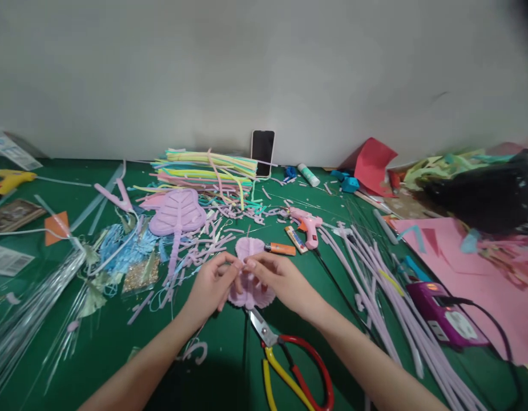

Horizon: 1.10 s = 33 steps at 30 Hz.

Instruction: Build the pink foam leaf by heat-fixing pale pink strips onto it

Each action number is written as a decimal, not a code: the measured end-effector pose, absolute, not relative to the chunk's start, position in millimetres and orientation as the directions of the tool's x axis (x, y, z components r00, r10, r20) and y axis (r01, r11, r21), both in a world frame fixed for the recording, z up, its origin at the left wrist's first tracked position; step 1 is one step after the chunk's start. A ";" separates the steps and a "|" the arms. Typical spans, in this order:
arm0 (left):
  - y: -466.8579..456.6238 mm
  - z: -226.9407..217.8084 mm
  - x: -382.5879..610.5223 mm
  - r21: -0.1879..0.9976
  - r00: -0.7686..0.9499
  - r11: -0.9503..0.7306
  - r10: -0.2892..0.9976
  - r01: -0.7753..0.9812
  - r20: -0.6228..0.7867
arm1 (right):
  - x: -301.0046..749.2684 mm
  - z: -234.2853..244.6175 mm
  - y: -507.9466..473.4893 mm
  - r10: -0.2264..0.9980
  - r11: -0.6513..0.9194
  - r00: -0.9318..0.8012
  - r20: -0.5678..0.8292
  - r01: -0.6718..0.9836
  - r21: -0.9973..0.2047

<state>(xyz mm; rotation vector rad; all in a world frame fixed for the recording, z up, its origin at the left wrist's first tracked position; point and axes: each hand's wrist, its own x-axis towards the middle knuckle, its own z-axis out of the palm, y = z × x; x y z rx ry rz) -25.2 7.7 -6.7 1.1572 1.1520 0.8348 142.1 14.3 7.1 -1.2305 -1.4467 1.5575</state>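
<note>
Beyond the scissors [269, 338], the left hand [213, 281] and right hand [287, 281] pinch the lilac piece [260, 297] near its middle; light, close fingertips should steady it without crushing its edges.

green tabletop [107, 348] carries scissors [270, 338], pink glue gun [307, 222], orange lighter [282, 249], lilac stems [400, 311].
</note>
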 end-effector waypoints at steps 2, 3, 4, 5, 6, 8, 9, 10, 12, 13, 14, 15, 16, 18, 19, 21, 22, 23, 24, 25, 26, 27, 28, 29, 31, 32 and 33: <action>5.2 -4.3 -24.6 0.970 0.309 0.229 0.920 0.082 -0.244 | 131.9 10.9 10.7 0.916 -0.219 -0.345 -0.204 -0.006 -0.976; 4.1 -3.3 -24.4 0.970 0.326 0.223 0.914 0.096 -0.242 | 128.0 12.1 10.1 0.924 -0.230 -0.324 -0.201 -0.053 -0.972; 3.3 -2.3 -24.4 0.971 0.333 0.212 0.913 0.111 -0.237 | 125.3 12.8 10.3 0.937 -0.232 -0.287 -0.199 -0.087 -0.969; 2.7 -1.1 -24.7 0.972 0.329 0.198 0.916 0.126 -0.230 | 123.8 13.5 11.5 0.951 -0.227 -0.237 -0.196 -0.112 -0.967; 2.2 0.5 -25.4 0.973 0.323 0.182 0.921 0.143 -0.219 | 123.6 14.2 13.4 0.962 -0.227 -0.186 -0.200 -0.135 -0.964; 1.2 6.4 -29.2 0.973 0.322 0.135 0.927 0.189 -0.191 | 126.9 16.9 19.6 0.963 -0.261 -0.114 -0.242 -0.203 -0.944; 0.7 11.1 -32.7 0.968 0.328 0.104 0.928 0.229 -0.177 | 130.4 19.1 23.7 0.959 -0.282 -0.086 -0.269 -0.242 -0.928; 0.1 17.1 -37.7 0.957 0.342 0.073 0.924 0.281 -0.170 | 135.1 21.8 28.3 0.955 -0.295 -0.055 -0.291 -0.279 -0.914; -0.4 31.4 -52.8 0.907 0.376 0.017 0.907 0.420 -0.191 | 147.4 27.8 38.0 0.960 -0.251 0.039 -0.276 -0.313 -0.916; 0.4 38.7 -62.8 0.871 0.402 -0.002 0.888 0.492 -0.225 | 154.5 30.5 42.8 0.965 -0.192 0.111 -0.237 -0.319 -0.928; 2.4 45.3 -74.1 0.834 0.419 -0.023 0.872 0.551 -0.252 | 161.9 32.8 47.1 0.962 -0.125 0.192 -0.195 -0.325 -0.937; 6.0 50.5 -86.1 0.792 0.421 -0.036 0.861 0.609 -0.285 | 169.0 34.3 50.6 0.951 -0.066 0.265 -0.161 -0.332 -0.941; 11.3 53.8 -98.1 0.728 0.362 -0.045 0.887 0.684 -0.286 | 175.4 34.9 53.3 0.932 -0.018 0.334 -0.138 -0.338 -0.941; 27.2 53.7 -118.7 0.525 0.101 -0.009 0.984 0.851 -0.147 | 184.4 33.5 55.3 0.903 0.033 0.414 -0.117 -0.337 -0.941; 37.0 50.6 -125.9 0.400 -0.034 0.058 0.997 0.915 -0.066 | 186.6 31.7 54.7 0.894 0.046 0.434 -0.112 -0.336 -0.941; 57.6 40.2 -132.7 0.247 -0.190 0.193 0.981 0.949 -0.037 | 186.7 26.9 51.1 0.891 0.055 0.440 -0.108 -0.341 -0.938; 67.2 34.1 -132.8 0.249 -0.193 0.198 0.980 0.948 -0.045 | 185.1 24.5 48.5 0.895 0.052 0.433 -0.111 -0.347 -0.936; 75.7 28.1 -131.5 0.263 -0.182 0.188 0.982 0.946 -0.049 | 183.1 22.3 45.6 0.898 0.046 0.424 -0.116 -0.353 -0.935; 82.7 22.8 -129.6 0.278 -0.180 0.185 0.983 0.943 -0.044 | 181.0 20.6 42.5 0.901 0.034 0.415 -0.125 -0.356 -0.934; 87.9 18.5 -127.7 0.297 -0.185 0.188 0.982 0.936 -0.038 | 179.3 19.6 39.4 0.903 0.022 0.408 -0.135 -0.357 -0.934; 91.3 15.2 -126.3 0.319 -0.196 0.194 0.980 0.928 -0.025 | 178.1 19.3 36.3 0.905 0.011 0.400 -0.143 -0.360 -0.933; 92.9 12.9 -125.5 0.345 -0.213 0.201 0.977 0.917 -0.005 | 177.6 19.6 33.2 0.909 0.001 0.389 -0.153 -0.367 -0.930; 92.5 11.5 -125.2 0.372 -0.234 0.209 0.972 0.904 0.022 | 177.6 20.7 30.3 0.912 -0.009 0.377 -0.163 -0.379 -0.925; 90.5 10.7 -125.0 0.399 -0.259 0.216 0.964 0.891 0.056 | 177.8 22.2 27.6 0.915 -0.019 0.363 -0.176 -0.397 -0.918; 81.8 9.9 -122.9 0.447 -0.306 0.215 0.941 0.868 0.141 | 177.9 26.5 22.6 0.916 -0.029 0.350 -0.196 -0.429 -0.903; 75.7 9.4 -120.1 0.462 -0.324 0.206 0.926 0.863 0.192 | 177.0 29.1 20.4 0.915 -0.025 0.351 -0.198 -0.441 -0.897; 69.0 8.7 -115.9 0.474 -0.329 0.184 0.913 0.861 0.242 | 175.1 31.7 18.3 0.916 -0.013 0.353 -0.191 -0.449 -0.893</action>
